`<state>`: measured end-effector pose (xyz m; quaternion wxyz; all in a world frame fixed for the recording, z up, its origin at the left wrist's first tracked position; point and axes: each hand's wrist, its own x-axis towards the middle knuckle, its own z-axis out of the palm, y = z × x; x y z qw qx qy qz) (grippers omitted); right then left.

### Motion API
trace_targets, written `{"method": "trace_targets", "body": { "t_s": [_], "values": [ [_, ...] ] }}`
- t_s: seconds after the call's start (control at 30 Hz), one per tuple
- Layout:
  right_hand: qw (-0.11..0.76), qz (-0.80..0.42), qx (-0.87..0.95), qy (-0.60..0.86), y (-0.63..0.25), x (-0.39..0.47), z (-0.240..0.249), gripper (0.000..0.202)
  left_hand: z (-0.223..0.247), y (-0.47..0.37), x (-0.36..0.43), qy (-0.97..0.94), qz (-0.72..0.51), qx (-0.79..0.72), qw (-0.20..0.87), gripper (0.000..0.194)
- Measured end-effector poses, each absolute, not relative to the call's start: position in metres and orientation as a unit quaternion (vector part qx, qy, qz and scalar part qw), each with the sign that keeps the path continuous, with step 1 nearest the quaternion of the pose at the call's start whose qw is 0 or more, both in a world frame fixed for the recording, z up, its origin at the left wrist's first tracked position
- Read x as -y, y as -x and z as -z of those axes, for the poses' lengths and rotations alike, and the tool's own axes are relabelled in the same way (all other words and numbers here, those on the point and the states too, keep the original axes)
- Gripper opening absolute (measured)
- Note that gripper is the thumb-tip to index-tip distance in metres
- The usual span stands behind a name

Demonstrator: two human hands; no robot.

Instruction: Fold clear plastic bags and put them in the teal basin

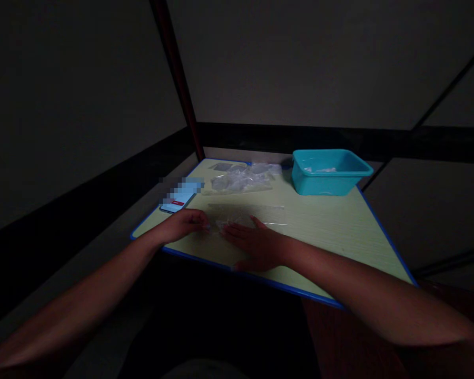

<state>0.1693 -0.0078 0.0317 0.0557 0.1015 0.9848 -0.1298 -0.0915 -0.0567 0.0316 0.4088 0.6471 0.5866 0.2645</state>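
A clear plastic bag (274, 215) lies flat on the table near its front edge. My right hand (258, 246) is spread over the bag's near part, palm down, fingers stretched out and pointing left. To the left, my left hand (189, 223) has its fingers curled and pinched together by the bag's left end. A bit of something clear seems to show at those fingertips, but it is too dim to tell whether it belongs to the bag. Behind both hands sits a loose heap of crumpled clear plastic bags (240, 180).
A phone (177, 201) with a lit screen lies at the table's left side. At the back right stands a turquoise plastic basket (326, 185) with something clear inside. The pale table (339, 237) has a blue rim, and walls rise behind and to the left.
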Motion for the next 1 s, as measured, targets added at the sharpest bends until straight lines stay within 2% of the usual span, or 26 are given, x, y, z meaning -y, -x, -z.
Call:
{"method": "trace_targets", "body": {
  "t_s": [0.37, 0.5, 0.87, 1.0],
  "values": [
    [0.042, 0.133, -0.985, -0.1, -0.169, 0.009, -0.03, 0.087, -0.04, 0.103, 0.039, -0.73, -0.167, -0.573, 0.332, 0.02],
    [0.027, 0.128, -0.987, -0.092, -0.168, 0.007, -0.03, 0.088, -0.044, 0.101, 0.038, -0.731, -0.135, -0.576, 0.339, 0.021],
    [0.0, 0.128, -0.991, -0.047, -0.163, 0.007, -0.02, 0.077, -0.05, 0.093, 0.041, -0.716, -0.119, -0.592, 0.351, 0.024],
    [-0.015, 0.136, -0.99, -0.042, -0.163, 0.007, -0.018, 0.075, -0.048, 0.097, 0.041, -0.723, -0.124, -0.598, 0.323, 0.022]
  ]
}}
